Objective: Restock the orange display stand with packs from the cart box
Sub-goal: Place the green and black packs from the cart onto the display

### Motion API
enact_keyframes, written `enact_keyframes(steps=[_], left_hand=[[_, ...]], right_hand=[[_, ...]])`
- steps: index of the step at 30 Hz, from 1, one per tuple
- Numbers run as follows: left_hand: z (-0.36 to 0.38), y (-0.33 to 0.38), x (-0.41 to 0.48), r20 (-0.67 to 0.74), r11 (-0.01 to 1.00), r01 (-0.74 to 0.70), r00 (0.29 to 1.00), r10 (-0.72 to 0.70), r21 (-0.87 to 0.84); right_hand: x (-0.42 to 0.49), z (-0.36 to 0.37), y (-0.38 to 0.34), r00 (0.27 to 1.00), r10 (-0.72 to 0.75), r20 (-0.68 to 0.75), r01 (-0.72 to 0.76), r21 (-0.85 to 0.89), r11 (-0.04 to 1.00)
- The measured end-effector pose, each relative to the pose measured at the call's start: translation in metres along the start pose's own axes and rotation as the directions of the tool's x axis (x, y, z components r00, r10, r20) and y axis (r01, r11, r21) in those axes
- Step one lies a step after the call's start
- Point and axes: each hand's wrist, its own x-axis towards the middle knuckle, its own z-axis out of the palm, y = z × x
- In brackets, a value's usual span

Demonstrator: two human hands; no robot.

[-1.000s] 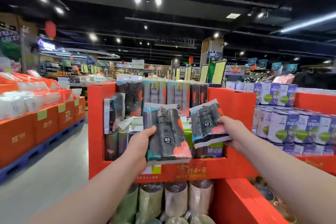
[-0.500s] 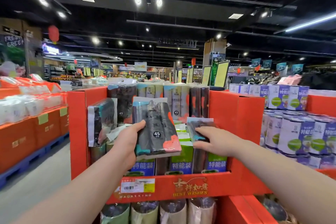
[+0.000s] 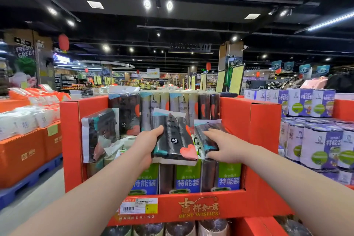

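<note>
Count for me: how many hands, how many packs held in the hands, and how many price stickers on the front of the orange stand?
Hands: 2, the left hand and the right hand
Packs held: 2, the left-hand pack and the right-hand pack
Price stickers: 1, the price sticker
Total: 5
</note>
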Motion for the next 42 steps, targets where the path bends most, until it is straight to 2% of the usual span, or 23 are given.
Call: enact_keyframes(steps=[2,3,5,7,9,11,12,14,15,18,20,25,29,31,32,34,36,39,42], left_hand=[[0.011,0.003,0.001,0.011,0.999,-0.019,1.000,0.018,0.040],[0.015,0.004,0.003,0.024,0.999,-0.019,1.000,0.018,0.049],[0.024,0.006,0.011,0.010,0.992,-0.048,0.999,0.047,0.113],[0.026,0.007,0.021,-0.010,0.945,-0.107,0.993,0.116,0.309],[0.023,0.007,0.025,0.012,0.782,-0.188,0.974,0.225,0.594],[0.021,0.006,0.026,0.117,0.538,-0.285,0.939,0.323,0.794],[0.020,0.006,0.025,0.184,0.476,-0.321,0.932,0.311,0.819],[0.016,0.002,0.021,0.317,0.456,-0.365,0.931,0.181,0.812],[0.014,-0.001,0.018,0.383,0.409,-0.392,0.917,0.108,0.824],[0.007,-0.011,0.020,0.472,0.172,-0.466,0.881,0.008,0.868],[0.005,-0.014,0.023,0.476,0.155,-0.476,0.879,0.036,0.866],[0.005,-0.018,0.023,0.486,0.244,-0.503,0.864,0.129,0.829],[0.004,-0.017,0.027,0.477,0.272,-0.519,0.854,0.209,0.811],[0.005,-0.018,0.029,0.484,0.264,-0.516,0.856,0.182,0.815],[0.005,-0.019,0.030,0.493,0.248,-0.515,0.857,0.151,0.820],[0.006,-0.019,0.033,0.505,0.205,-0.513,0.858,0.093,0.834],[0.006,-0.016,0.036,0.507,0.186,-0.509,0.860,0.063,0.840],[0.005,-0.017,0.037,0.477,0.138,-0.482,0.876,0.066,0.865],[0.009,-0.023,0.028,0.427,-0.065,-0.422,0.895,0.130,0.904]], right_hand=[[-0.005,-0.003,-0.005,0.995,-0.095,-0.018,0.097,0.186,0.978],[-0.008,-0.003,-0.008,0.991,-0.131,-0.027,0.134,0.222,0.966],[-0.013,-0.001,-0.012,0.985,-0.174,-0.008,0.173,0.163,0.971],[-0.016,0.003,-0.014,0.986,-0.164,0.029,0.164,-0.004,0.986],[-0.015,0.009,-0.017,0.988,-0.151,-0.007,0.149,-0.140,0.979],[-0.013,0.013,-0.019,0.987,-0.150,-0.060,0.137,-0.189,0.972],[-0.011,0.013,-0.019,0.987,-0.150,-0.065,0.135,-0.191,0.972],[-0.009,0.011,-0.016,0.991,-0.135,-0.011,0.131,-0.185,0.974],[-0.009,0.008,-0.012,0.993,-0.108,0.038,0.114,-0.198,0.974],[-0.013,0.001,0.004,0.991,0.030,0.131,0.005,-0.261,0.965],[-0.014,0.001,0.013,0.989,0.052,0.135,-0.018,-0.238,0.971],[-0.015,0.009,0.014,0.994,0.005,0.105,0.011,-0.147,0.989],[-0.014,0.001,0.012,0.995,-0.005,-0.101,0.000,-0.045,0.999],[-0.013,-0.002,0.007,0.990,0.016,-0.137,-0.027,-0.077,0.997],[-0.012,-0.002,0.004,0.994,0.019,-0.106,-0.032,-0.121,0.992],[-0.012,0.003,0.000,0.998,0.039,0.052,-0.028,-0.186,0.982],[-0.011,0.004,-0.001,0.981,0.080,0.176,-0.050,-0.168,0.984],[-0.010,0.001,-0.002,0.977,0.102,0.187,-0.067,-0.181,0.981],[-0.013,0.003,-0.009,0.979,0.131,0.155,-0.095,-0.221,0.971]])
